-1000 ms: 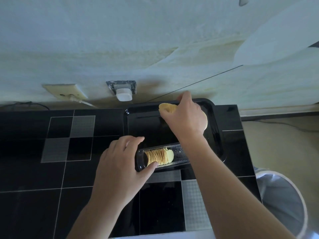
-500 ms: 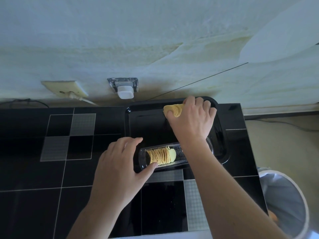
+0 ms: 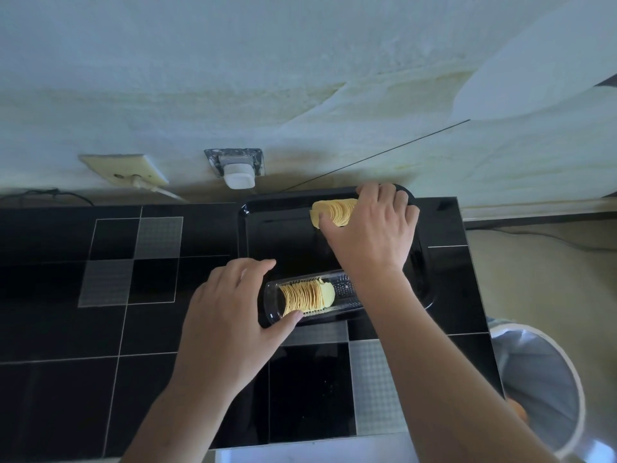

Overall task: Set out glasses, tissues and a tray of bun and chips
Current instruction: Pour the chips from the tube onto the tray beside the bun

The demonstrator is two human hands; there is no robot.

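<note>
A black tray (image 3: 277, 235) lies on the dark tiled counter against the wall. My right hand (image 3: 370, 235) is closed over a row of yellow chips (image 3: 334, 212) lying at the tray's far edge. A clear plastic chip sleeve (image 3: 344, 292) rests across the tray's near edge, with a stack of chips (image 3: 305, 297) in its left half. My left hand (image 3: 230, 315) grips the sleeve's left end, thumb on the near side and fingers over the far side. No bun, glasses or tissues are in view.
The black tiled counter (image 3: 117, 279) runs left with grey squares in it. A white plug adapter (image 3: 238, 175) and a cream wall plate (image 3: 125, 167) sit on the wall behind. A lined bin (image 3: 537, 385) stands right of the counter's edge.
My right hand has carried its row of chips to the tray's far edge and lowered it flat there. My left hand has stayed on the sleeve.
</note>
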